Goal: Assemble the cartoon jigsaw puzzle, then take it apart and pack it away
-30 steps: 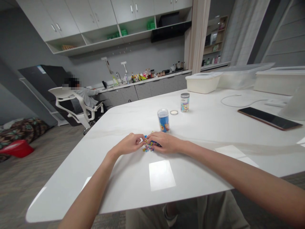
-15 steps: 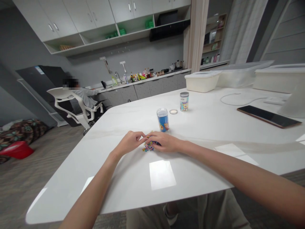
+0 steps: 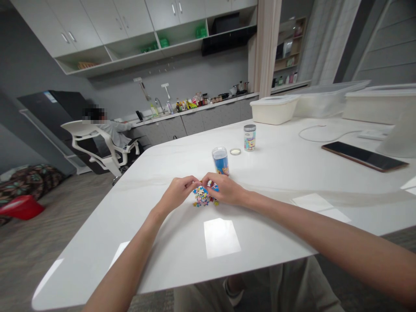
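Note:
A small heap of colourful jigsaw puzzle pieces [image 3: 202,197] lies on the white table [image 3: 175,255], partly covered by my hands. Above its far edge the fingertips of my left hand [image 3: 178,191] and my right hand [image 3: 224,189] meet. Both hands are closed in a pinch. A tiny brownish-orange piece shows at the right fingertips; what the left fingers grip is too small to make out. Just behind my right hand stands a clear jar [image 3: 221,161] with a blue printed side and no lid on top.
Beyond the jar lie a round lid [image 3: 235,151] and a second, lidded jar [image 3: 250,138]. A phone [image 3: 364,156], a white cable [image 3: 312,134] and storage boxes [image 3: 274,110] occupy the right side. A person [image 3: 113,130] sits by the far counter.
My fingertips have drawn together and lifted slightly at the heap's far edge. The right hand has uncovered more of the puzzle pieces. The view has shifted a little.

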Demonstrator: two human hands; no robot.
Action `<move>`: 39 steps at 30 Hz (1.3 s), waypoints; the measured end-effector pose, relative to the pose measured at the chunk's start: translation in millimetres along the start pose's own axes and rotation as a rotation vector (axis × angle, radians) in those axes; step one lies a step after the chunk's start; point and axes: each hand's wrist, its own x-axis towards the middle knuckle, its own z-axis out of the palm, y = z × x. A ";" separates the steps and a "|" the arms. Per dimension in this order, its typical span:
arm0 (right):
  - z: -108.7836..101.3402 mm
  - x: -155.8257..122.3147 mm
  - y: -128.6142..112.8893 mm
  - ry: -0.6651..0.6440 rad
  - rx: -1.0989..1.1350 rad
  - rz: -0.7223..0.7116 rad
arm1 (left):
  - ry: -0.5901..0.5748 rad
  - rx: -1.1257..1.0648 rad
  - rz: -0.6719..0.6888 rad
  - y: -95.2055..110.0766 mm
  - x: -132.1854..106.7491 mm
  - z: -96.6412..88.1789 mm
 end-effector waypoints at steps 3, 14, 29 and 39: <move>2.6 0.5 -0.9 0.021 0.061 0.043 | 0.028 -0.001 0.005 -0.1 -0.1 0.7; -42.7 20.7 9.5 0.424 -0.155 0.165 | -0.205 0.374 -0.048 -3.8 -1.9 3.8; -64.1 39.6 24.3 0.469 -0.450 0.149 | -0.373 0.412 -0.046 -2.4 -3.0 6.9; -63.1 37.1 28.2 0.317 -0.461 0.258 | -0.390 0.359 -0.043 -1.7 -2.3 3.7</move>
